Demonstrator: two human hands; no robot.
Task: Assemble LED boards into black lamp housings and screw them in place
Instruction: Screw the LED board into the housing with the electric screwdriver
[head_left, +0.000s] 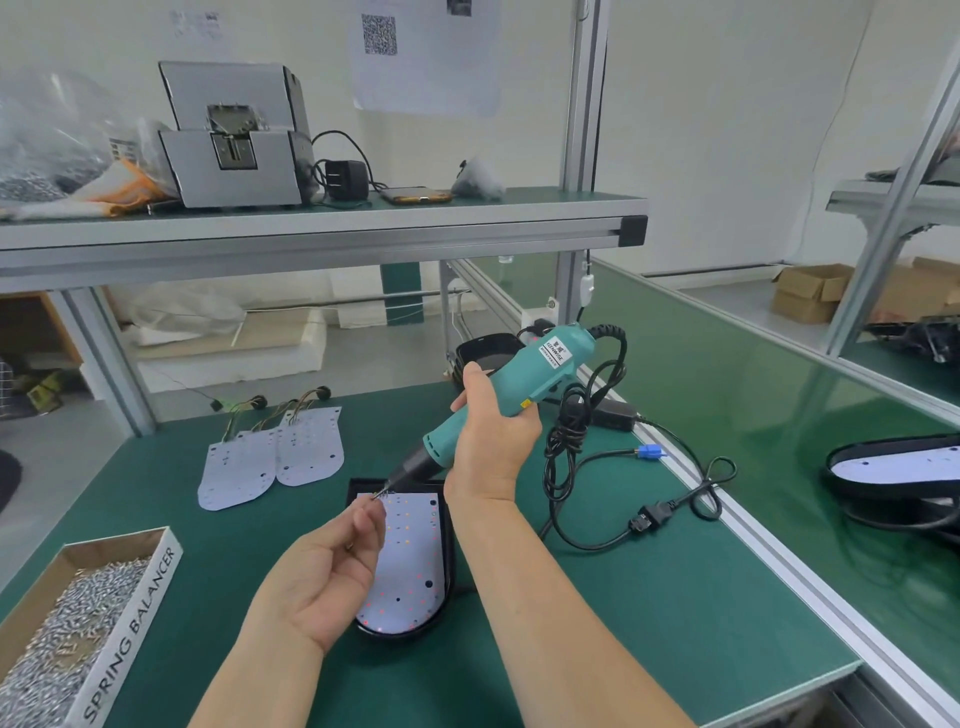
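Nearest us, left of the black oval plastic lamp housing (450, 566), stands an open cardboard box (135, 623) heaped with small silver screws (62, 649). The housing lies flat on the green mat (649, 597). Its long axis runs away from us, rounded end near and square end far, and a white LED board (410, 561) dotted with red points is seated inside it. Our left hand (332, 561), over the housing's left edge, pinches what looks like a single screw (376, 496) at its fingertips. The screw meets the bit of the teal electric screwdriver (519, 389), which our right hand (488, 436) grips above the housing's far right side. Screw and bit meet over the board's far left corner, so we judge the driving goes down there. Beyond the housing to the left lie spare white boards (306, 452); behind it sits a second black housing (478, 345).
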